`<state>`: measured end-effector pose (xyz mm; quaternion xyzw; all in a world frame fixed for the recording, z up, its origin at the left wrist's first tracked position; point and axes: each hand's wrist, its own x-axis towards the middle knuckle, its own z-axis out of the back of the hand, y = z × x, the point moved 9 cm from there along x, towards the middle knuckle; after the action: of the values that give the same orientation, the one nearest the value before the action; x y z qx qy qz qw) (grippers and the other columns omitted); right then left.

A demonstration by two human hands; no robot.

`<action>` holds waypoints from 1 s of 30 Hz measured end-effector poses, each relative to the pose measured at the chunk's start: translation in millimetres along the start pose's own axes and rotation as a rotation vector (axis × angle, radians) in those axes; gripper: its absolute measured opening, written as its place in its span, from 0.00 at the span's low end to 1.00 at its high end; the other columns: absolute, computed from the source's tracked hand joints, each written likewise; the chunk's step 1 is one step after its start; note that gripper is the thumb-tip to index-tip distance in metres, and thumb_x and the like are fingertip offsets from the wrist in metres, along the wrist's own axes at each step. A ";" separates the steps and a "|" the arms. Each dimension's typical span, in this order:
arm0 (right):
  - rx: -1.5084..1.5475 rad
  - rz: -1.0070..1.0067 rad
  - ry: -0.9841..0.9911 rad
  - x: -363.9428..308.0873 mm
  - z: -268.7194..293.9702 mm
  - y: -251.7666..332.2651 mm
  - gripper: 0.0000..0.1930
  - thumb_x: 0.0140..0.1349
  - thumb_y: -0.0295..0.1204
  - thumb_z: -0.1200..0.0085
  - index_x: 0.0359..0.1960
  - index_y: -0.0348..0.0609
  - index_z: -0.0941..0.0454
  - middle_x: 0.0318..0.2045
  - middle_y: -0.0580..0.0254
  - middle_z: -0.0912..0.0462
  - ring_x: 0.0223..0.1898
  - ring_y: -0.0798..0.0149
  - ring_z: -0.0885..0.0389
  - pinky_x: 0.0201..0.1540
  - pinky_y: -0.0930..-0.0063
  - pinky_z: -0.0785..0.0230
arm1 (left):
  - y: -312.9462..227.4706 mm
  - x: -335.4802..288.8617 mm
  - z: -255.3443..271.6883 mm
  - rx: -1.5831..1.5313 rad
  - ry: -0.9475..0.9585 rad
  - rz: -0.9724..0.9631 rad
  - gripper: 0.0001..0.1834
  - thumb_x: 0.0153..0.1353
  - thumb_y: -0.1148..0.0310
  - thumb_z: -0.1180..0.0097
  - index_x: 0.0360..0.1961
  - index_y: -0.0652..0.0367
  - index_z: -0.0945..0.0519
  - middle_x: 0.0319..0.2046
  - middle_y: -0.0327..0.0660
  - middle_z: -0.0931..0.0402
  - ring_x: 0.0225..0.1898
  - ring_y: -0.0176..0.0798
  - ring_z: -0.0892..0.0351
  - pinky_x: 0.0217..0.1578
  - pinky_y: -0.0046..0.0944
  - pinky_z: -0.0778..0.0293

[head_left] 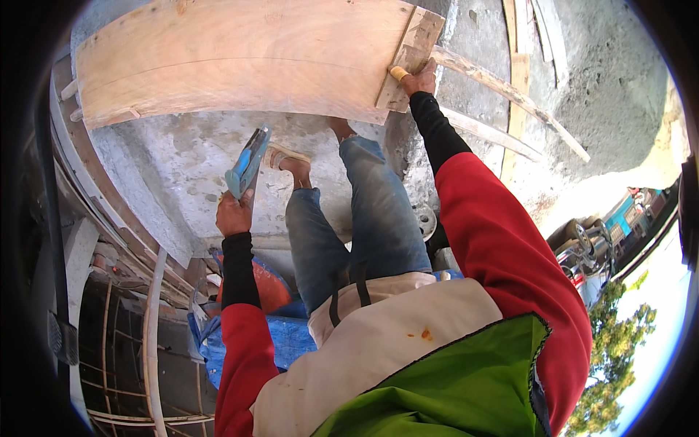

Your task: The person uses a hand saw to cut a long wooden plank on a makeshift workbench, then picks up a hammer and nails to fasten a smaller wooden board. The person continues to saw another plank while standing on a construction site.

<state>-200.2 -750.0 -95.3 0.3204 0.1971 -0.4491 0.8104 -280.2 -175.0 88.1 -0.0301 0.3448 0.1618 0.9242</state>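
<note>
Plywood sheet [240, 58] is laid on the concrete slab [175, 167], its long axis running left to right. At its right end a wooden batten [410, 54] is pressed by the right hand [420, 79], closed on a yellow-tipped object [398, 73]. A blue-handled tool [247, 163] is clamped in the left hand [233, 215], raised off the sheet; fixing seems unfinished.

A blue-handled tool [247, 162] (a grey metal head, kind unclear) points up and away, gripped at its lower end. A yellowish handle [399, 73] lies against a small wood block [409, 54] at the right end of the plywood sheet [240, 54].
</note>
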 end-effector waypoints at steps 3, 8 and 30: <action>-0.057 0.037 0.003 -3.3 -5.8 1.4 0.72 0.41 0.54 0.20 0.79 0.36 0.60 0.67 0.27 0.35 0.66 0.35 0.29 0.68 0.54 0.32 | -56.8 72.3 34.5 0.185 -0.065 -0.171 0.16 0.60 0.54 0.31 0.40 0.54 0.13 0.37 0.50 0.13 0.39 0.60 0.14 0.41 0.59 0.22; -0.087 0.063 -0.047 -12.0 -6.4 11.4 0.77 0.38 0.58 0.19 0.77 0.27 0.62 0.65 0.21 0.35 0.65 0.33 0.28 0.67 0.55 0.30 | -143.1 161.5 69.8 0.502 -0.083 -0.381 0.15 0.62 0.52 0.34 0.35 0.53 0.13 0.38 0.41 0.14 0.47 0.48 0.15 0.52 0.62 0.28; 0.097 0.216 -0.014 29.6 21.9 -8.0 0.59 0.56 0.57 0.31 0.75 0.24 0.49 0.61 0.22 0.27 0.63 0.33 0.25 0.66 0.52 0.31 | -256.5 200.7 75.5 0.288 -0.588 -0.537 0.33 0.65 0.51 0.37 0.70 0.41 0.30 0.76 0.34 0.42 0.58 0.52 0.19 0.60 0.68 0.34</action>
<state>-190.9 -786.2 -100.4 0.3755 0.1339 -0.3706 0.8389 -8.3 -349.1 1.4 0.0579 0.0656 -0.1328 0.9873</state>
